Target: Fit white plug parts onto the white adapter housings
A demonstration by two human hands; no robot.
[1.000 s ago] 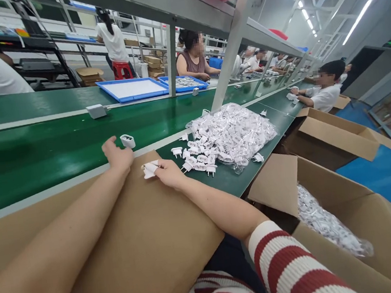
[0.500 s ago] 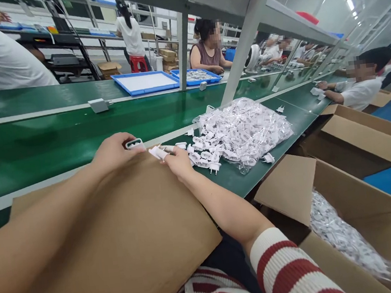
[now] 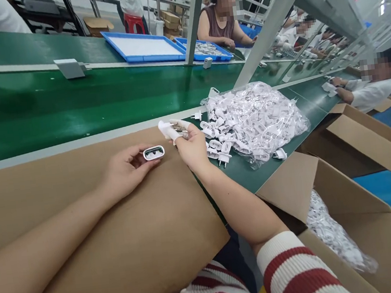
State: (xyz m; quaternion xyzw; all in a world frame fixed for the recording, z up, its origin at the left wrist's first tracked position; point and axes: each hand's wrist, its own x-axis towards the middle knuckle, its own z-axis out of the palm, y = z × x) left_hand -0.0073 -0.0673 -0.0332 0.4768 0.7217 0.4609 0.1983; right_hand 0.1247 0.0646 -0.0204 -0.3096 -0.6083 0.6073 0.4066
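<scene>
My left hand (image 3: 125, 169) rests on a brown cardboard sheet (image 3: 95, 233) and pinches a small white charger housing (image 3: 153, 152), its open end facing up. My right hand (image 3: 190, 146) is just to the right of it, fingers closed, with white finger cots on thumb and forefinger. It holds a small white plug part (image 3: 167, 129) that I can barely make out. Loose white plug parts (image 3: 217, 149) lie beside that hand on the green belt edge, next to a clear bag of the same parts (image 3: 258, 120).
A green conveyor belt (image 3: 53, 106) runs across beyond the cardboard, carrying a grey block (image 3: 69, 67). Blue trays (image 3: 143, 46) stand on the far side by a seated person. An open carton (image 3: 349, 223) with bagged parts stands at my right. Slanted metal posts (image 3: 267, 30) rise from the belt.
My left hand lifted the charger housing off the belt edge and drew it back over the cardboard. My right hand stayed by the loose plugs. The camera tilted down.
</scene>
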